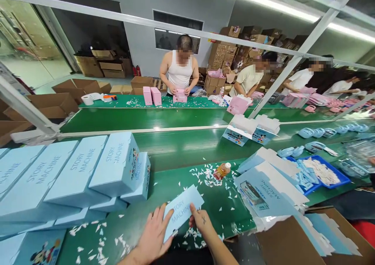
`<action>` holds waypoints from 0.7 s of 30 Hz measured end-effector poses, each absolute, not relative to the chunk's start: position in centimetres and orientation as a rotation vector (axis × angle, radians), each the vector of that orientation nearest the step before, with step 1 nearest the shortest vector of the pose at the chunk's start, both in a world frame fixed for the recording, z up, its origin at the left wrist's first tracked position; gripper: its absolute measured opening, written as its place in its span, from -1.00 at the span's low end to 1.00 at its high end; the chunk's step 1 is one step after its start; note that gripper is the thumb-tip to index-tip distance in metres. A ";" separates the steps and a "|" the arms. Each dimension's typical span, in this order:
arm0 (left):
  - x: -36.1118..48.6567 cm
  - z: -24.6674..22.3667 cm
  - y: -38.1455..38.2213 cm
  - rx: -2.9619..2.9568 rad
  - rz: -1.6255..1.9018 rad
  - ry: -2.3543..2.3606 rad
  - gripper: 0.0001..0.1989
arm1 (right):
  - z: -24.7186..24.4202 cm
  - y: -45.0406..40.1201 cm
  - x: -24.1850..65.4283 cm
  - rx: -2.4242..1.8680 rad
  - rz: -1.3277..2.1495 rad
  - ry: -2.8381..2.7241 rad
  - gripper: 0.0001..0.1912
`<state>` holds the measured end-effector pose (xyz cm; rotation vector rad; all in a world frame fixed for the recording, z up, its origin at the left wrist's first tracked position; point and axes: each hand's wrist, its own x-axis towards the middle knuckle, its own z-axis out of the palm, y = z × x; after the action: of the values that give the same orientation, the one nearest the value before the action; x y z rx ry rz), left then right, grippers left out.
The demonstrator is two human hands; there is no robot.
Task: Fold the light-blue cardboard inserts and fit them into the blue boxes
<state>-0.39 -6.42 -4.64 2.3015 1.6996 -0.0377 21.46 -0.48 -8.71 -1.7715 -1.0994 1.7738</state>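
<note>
A light blue carton (182,209) printed "STORY MACHINE" is between my hands, low over the green table, with its lettered face up. My left hand (155,230) grips its left side, the thumb lying along the near edge. On the other side, my right hand (202,221) pinches the right end, thumb on top and fingers curled below. The carton's lower sides are mostly out of sight. White paper scraps (205,175) are strewn around it. Beyond it on the table is a small bottle (222,171) with amber contents and a pale cap.
Stacked blue cartons (77,167) fill the left side. At right are unfolded blue cartons (263,187), a blue tray (336,177) and an open cardboard box (290,241). A green conveyor belt (175,140) runs across; a co-worker (183,70) handles a pink box (179,96) beyond.
</note>
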 end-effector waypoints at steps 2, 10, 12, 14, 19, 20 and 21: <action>-0.2 -4.1 -6.4 2.283 -0.064 1.701 -0.35 | -9.3 -1.0 21.8 -1.722 1.764 -1.075 -0.17; 0.4 -2.9 -6.2 2.284 -0.179 1.667 -0.31 | -8.1 -1.3 22.0 -1.868 1.652 -1.327 -0.21; 0.6 -3.1 -6.4 2.317 -0.201 1.692 -0.28 | -7.4 -0.9 22.1 -1.937 1.562 -1.485 -0.25; 0.8 -3.5 -6.6 2.363 -0.194 1.720 -0.28 | -6.8 -0.6 22.3 -1.965 1.478 -1.607 -0.28; 1.1 -4.2 -6.8 2.391 -0.263 1.716 -0.26 | -6.6 -0.5 22.5 -1.998 1.603 -1.540 -0.29; 1.1 -4.2 -6.8 2.396 -0.247 1.716 -0.26 | -6.8 -0.4 22.5 -1.999 1.667 -1.479 -0.28; 1.1 -4.3 -6.8 2.404 -0.217 1.714 -0.26 | -7.0 -0.3 22.4 -1.988 1.720 -1.433 -0.26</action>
<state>1.07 -6.81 -4.25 2.4042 1.7135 -0.2175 22.43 -0.34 -6.96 -1.9882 -1.4327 1.7201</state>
